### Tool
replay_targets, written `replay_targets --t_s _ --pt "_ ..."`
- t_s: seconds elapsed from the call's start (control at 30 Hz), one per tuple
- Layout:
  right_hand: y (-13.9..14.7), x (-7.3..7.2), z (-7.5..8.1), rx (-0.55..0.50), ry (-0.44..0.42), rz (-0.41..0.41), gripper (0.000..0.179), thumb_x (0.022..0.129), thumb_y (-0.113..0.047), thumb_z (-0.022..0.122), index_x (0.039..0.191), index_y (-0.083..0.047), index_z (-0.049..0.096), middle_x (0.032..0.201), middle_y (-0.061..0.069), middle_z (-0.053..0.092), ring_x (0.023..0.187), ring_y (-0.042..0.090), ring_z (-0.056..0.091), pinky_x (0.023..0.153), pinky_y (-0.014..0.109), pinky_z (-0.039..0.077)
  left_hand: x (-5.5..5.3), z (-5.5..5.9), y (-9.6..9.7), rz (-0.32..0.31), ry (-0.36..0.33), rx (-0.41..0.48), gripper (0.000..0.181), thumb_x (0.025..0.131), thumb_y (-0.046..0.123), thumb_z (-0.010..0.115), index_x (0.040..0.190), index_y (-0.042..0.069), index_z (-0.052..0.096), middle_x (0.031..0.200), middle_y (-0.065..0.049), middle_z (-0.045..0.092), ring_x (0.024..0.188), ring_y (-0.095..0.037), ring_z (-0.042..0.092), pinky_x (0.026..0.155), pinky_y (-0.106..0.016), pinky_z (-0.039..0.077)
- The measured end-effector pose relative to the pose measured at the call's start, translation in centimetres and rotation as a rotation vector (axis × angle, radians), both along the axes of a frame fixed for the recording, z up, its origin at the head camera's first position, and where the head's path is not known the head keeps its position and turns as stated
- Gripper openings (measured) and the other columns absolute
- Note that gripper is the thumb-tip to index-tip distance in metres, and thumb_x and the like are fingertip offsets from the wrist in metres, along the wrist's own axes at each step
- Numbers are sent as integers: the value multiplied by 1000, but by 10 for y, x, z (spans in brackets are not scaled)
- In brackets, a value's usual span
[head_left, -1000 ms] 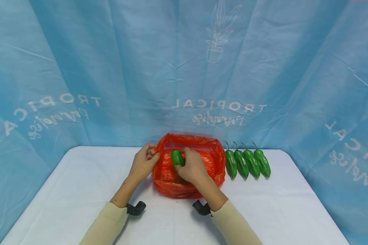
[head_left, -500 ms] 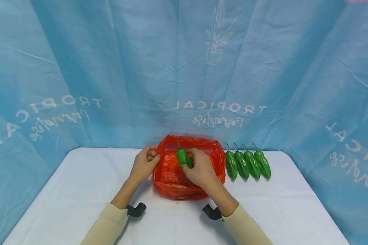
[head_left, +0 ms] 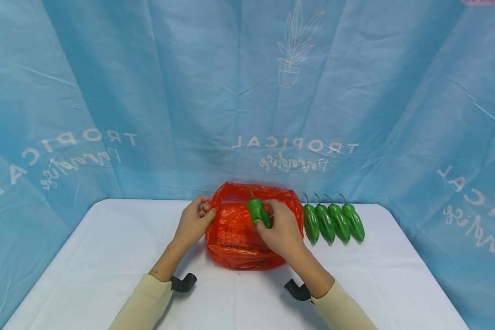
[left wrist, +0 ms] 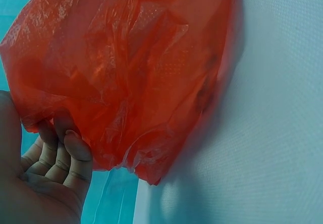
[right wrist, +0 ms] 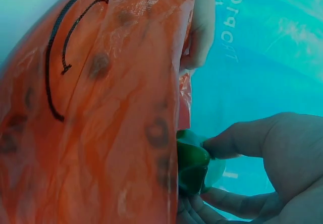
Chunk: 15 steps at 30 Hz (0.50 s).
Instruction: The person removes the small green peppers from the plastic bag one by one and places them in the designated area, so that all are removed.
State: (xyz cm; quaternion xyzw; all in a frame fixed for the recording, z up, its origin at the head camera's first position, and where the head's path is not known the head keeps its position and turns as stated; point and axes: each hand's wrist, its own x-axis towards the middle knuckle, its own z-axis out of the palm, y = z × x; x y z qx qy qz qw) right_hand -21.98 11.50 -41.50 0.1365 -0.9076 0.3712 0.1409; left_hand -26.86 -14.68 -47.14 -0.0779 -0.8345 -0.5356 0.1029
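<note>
A red plastic bag (head_left: 235,229) stands with its mouth open at the middle of the table. My left hand (head_left: 194,222) pinches the left edge of its rim; in the left wrist view the fingers (left wrist: 60,166) curl at the bag's edge. Over the bag's mouth, toward its right side, my right hand (head_left: 281,229) grips a green pepper (head_left: 257,211) between thumb and fingers, stem pointing up and away. The right wrist view shows this pepper (right wrist: 192,161) partly hidden behind the bag wall (right wrist: 101,108), which bears a black curved print.
Several green peppers (head_left: 326,222) lie in a row on the white table (head_left: 107,256), right of the bag, stems toward the back. A blue printed curtain (head_left: 189,91) hangs behind and beside the table. Black wrist mounts (head_left: 184,283) sit at both sleeves.
My right hand has moved to the right over the bag's mouth, carrying the green pepper with it. The left hand keeps its place on the bag's rim. The row of peppers is unchanged.
</note>
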Motion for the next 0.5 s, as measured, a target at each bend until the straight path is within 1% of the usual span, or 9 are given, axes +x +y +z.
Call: replay_targets --t_s 0.13,0.3,0.5 --pt "9 1 1 10 1 -18 50 91 -17 81 136 -4 64 99 4 65 77 17 59 65 33 52 1 1 0 4 2 0 30 102 10 66 131 6 63 92 -9 58 70 -17 49 60 -24 41" --pt "21 2 4 4 9 -51 47 92 -18 80 135 -7 64 104 4 68 77 15 61 67 35 54 1 1 0 -10 5 11 30 102 9 66 132 5 63 93 -10 58 72 -18 49 61 -24 42" --pt "37 2 4 -9 45 -77 43 93 -17 79 132 -6 66 103 7 69 83 19 64 69 36 55 1 1 1 -8 1 14 30 102 10 66 131 5 62 93 -10 57 72 -18 49 60 -24 42"
